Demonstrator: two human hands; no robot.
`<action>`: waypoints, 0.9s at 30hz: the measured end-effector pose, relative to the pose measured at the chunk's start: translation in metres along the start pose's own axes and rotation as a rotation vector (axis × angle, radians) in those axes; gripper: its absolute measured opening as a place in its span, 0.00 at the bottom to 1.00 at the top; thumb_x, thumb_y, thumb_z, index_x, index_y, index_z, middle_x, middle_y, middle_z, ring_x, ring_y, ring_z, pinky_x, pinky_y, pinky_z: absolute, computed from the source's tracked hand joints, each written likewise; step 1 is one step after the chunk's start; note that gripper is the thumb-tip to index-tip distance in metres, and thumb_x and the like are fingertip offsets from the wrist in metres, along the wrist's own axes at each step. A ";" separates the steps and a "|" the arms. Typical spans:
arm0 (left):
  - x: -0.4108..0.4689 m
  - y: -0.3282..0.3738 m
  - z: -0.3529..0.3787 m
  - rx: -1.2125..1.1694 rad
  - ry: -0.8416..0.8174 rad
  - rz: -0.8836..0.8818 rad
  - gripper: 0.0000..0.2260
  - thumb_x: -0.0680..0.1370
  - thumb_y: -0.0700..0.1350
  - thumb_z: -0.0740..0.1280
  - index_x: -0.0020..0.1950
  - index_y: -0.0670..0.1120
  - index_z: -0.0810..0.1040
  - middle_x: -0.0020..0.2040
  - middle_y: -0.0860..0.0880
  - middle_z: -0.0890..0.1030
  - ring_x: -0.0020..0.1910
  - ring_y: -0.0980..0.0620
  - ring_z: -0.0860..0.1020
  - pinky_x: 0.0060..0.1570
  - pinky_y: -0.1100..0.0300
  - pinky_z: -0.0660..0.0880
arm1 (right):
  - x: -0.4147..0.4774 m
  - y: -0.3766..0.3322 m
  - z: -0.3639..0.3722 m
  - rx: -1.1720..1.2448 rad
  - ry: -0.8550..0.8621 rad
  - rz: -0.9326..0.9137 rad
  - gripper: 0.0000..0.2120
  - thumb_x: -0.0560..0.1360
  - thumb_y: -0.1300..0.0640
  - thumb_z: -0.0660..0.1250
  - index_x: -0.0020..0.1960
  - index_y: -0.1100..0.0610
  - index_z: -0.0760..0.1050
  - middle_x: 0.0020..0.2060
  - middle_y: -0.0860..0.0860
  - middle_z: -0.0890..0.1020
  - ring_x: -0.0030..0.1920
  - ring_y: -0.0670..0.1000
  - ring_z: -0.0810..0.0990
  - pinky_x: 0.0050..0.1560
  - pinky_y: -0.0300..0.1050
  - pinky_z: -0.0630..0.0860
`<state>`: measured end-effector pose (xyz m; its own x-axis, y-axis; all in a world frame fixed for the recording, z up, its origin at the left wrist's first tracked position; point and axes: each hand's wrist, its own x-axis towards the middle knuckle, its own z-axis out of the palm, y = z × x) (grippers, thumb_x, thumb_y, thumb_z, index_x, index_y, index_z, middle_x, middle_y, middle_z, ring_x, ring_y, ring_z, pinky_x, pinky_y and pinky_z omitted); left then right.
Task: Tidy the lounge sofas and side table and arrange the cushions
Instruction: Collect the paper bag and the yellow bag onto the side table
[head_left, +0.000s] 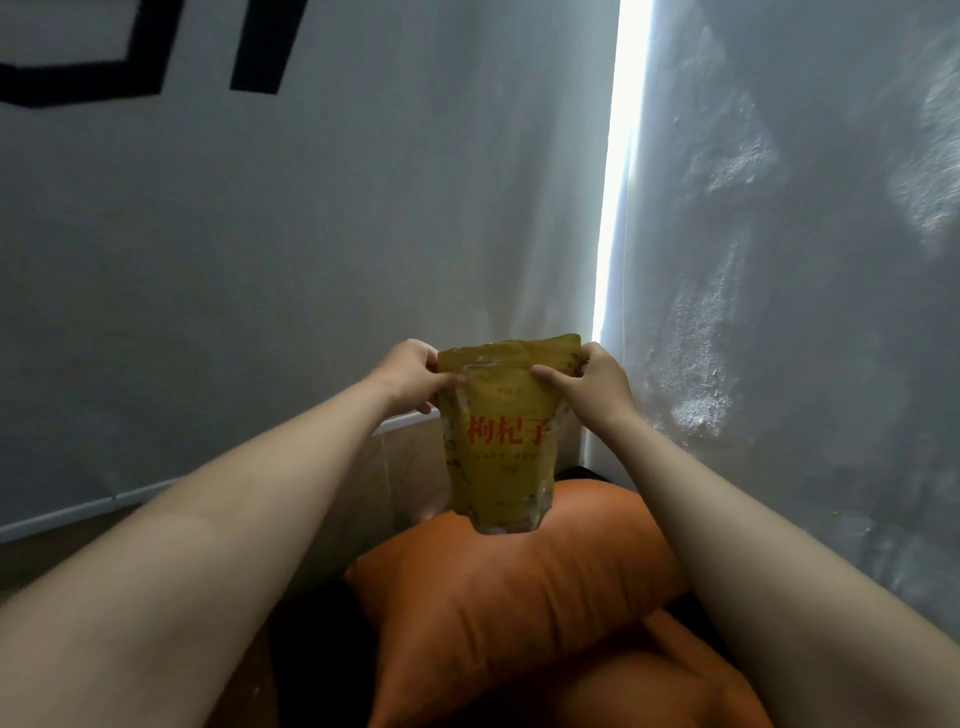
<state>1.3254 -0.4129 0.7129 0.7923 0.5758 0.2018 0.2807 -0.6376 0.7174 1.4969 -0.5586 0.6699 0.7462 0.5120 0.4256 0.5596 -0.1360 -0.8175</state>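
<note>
A yellow stand-up pouch (501, 457) with red characters hangs upright in the air in front of me. My left hand (413, 376) pinches its top left corner. My right hand (592, 379) grips its top right corner, thumb across the front. Directly below the pouch lies an orange cushion (514, 577), its upper edge just behind the pouch's bottom. A second orange cushion (649, 686) overlaps it at the lower right.
A grey wall (260, 260) with black lettering fills the left; a white baseboard (78, 512) runs along its foot. A textured grey curtain (805, 260) hangs at right, with a bright strip of daylight (618, 182) at the corner. Wooden floor (47, 561) shows at left.
</note>
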 end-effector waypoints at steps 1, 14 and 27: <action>-0.003 0.001 0.002 0.005 0.005 -0.007 0.09 0.78 0.45 0.68 0.49 0.39 0.79 0.44 0.43 0.82 0.45 0.46 0.81 0.46 0.52 0.80 | 0.001 0.001 -0.002 0.001 -0.015 -0.003 0.24 0.68 0.43 0.76 0.54 0.58 0.73 0.45 0.50 0.80 0.47 0.53 0.80 0.51 0.53 0.80; -0.066 -0.042 -0.030 0.054 0.089 -0.171 0.10 0.79 0.46 0.68 0.51 0.39 0.80 0.47 0.43 0.83 0.44 0.47 0.82 0.44 0.54 0.80 | -0.036 -0.020 0.057 0.077 -0.161 -0.045 0.22 0.68 0.46 0.76 0.50 0.61 0.75 0.43 0.53 0.80 0.43 0.52 0.79 0.36 0.40 0.74; -0.206 -0.193 -0.140 -0.048 0.214 -0.383 0.06 0.78 0.43 0.68 0.48 0.41 0.81 0.47 0.42 0.84 0.40 0.50 0.82 0.34 0.60 0.80 | -0.154 -0.117 0.225 0.180 -0.377 0.013 0.17 0.67 0.47 0.78 0.44 0.57 0.75 0.38 0.49 0.80 0.40 0.47 0.78 0.34 0.37 0.72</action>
<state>1.0322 -0.3368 0.6262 0.5041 0.8625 0.0450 0.5030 -0.3355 0.7965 1.2352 -0.4303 0.6125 0.5495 0.7907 0.2699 0.4543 -0.0116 -0.8908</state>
